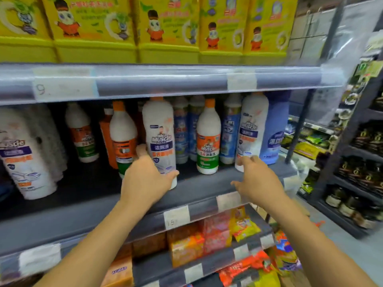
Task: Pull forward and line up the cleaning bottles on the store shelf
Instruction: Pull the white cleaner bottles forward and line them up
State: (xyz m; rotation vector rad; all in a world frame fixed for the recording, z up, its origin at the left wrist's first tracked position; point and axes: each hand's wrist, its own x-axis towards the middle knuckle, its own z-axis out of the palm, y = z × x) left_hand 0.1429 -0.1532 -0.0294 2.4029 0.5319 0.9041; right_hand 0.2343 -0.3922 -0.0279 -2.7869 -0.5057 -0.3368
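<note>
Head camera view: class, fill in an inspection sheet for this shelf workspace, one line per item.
Surface: dark shelf, bare strip along its front edge.
Job's things: white cleaning bottles, unevenly set; purple-label bottle forward, orange-label bottle further back.
Clutter: blue bottle at the row's right end.
Hands: left hand wrapped on the purple-label bottle's base; right hand open, fingers by the rightmost white bottle.
Cables: nothing seen.
Surroundings: yellow boxes above, snack packs below, another rack to the right.
</note>
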